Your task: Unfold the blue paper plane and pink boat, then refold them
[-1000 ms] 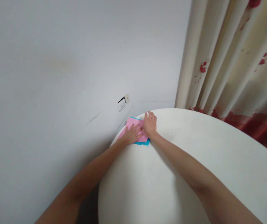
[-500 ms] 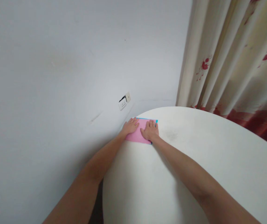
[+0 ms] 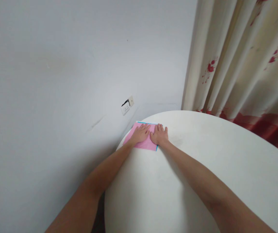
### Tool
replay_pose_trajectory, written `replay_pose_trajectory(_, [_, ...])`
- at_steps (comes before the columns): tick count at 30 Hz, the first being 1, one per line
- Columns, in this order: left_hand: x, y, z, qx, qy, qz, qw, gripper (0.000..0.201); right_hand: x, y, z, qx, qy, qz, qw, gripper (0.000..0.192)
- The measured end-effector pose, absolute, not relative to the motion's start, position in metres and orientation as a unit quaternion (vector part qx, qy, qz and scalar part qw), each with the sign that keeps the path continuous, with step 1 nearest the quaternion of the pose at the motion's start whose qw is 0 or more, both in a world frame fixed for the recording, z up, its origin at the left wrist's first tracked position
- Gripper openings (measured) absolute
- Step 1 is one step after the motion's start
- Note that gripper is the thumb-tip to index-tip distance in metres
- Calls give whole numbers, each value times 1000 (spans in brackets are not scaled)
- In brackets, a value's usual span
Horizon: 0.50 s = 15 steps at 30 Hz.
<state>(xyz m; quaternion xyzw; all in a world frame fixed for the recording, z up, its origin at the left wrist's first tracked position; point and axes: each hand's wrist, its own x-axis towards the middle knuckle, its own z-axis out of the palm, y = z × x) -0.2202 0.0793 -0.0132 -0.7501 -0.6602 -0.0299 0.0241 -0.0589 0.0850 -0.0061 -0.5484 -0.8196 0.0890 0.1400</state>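
A flat pink sheet [image 3: 146, 144], with blue showing along its far and right edges, lies on the white round table [image 3: 150, 181] close to the wall. I cannot tell whether it is paper or cloth. Across the middle of the sheet rests my left hand [image 3: 140, 134], palm down with the fingers stretched out. My right hand [image 3: 160, 134] presses flat on the sheet's right edge, fingers spread, partly over the bare tabletop. Both hands cover parts of the sheet, and neither grips it.
A white wall [image 3: 68, 97] runs along the table's left side, with a socket [image 3: 125, 108] and a switch plate [image 3: 131, 101] just above the sheet. Behind the table at right hangs a cream curtain [image 3: 216, 58] with red flowers. A faint grey smudge [image 3: 177, 141] marks the tabletop.
My left hand has slid right across the sheet, closer to my right hand, baring more of the sheet's left part. My right hand has shifted slightly right. The view has turned a little.
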Motion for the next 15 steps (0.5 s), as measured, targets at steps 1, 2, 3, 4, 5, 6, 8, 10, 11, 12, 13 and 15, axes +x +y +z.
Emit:
replay_pose_trajectory(1, [-223, 82, -13, -745, -666, -30, 27, 54, -59, 85, -6, -550, -818, 90, 140, 71])
replay_pose_trajectory(2, [-227, 86, -13, -738, -674, -30, 31, 55, -59, 85, -6, -551, -817, 89, 141, 71])
replay_pose_trajectory(3, [-231, 91, -11, -730, -682, -30, 34, 55, -59, 85, -5, -553, -816, 89, 141, 70])
replay_pose_trajectory(4, [-234, 96, -10, -723, -689, -30, 36, 56, -60, 85, -5, -555, -815, 89, 140, 70])
replay_pose_trajectory(5, [-237, 101, -8, -718, -695, -30, 38, 57, -61, 85, -5, -557, -814, 90, 139, 70])
replay_pose_trajectory(6, [-238, 105, -7, -713, -699, -30, 38, 57, -61, 85, -6, -559, -813, 89, 140, 70])
replay_pose_trajectory(8, [-240, 110, -7, -709, -704, -31, 37, 58, -63, 86, -7, -561, -811, 82, 145, 70])
replay_pose_trajectory(10, [-241, 112, -8, -706, -707, -32, 36, 59, -64, 87, -9, -562, -809, 76, 152, 70])
replay_pose_trajectory(11, [-241, 112, -9, -704, -709, -33, 35, 60, -64, 88, -10, -562, -809, 75, 155, 70])
replay_pose_trajectory(12, [-242, 112, -10, -701, -711, -34, 35, 60, -65, 88, -11, -562, -808, 77, 157, 70])
replay_pose_trajectory(13, [-244, 112, -12, -699, -713, -35, 34, 60, -66, 88, -12, -562, -808, 81, 158, 71])
replay_pose_trajectory(15, [-248, 113, -13, -697, -716, -37, 31, 59, -70, 88, -13, -558, -810, 91, 156, 72])
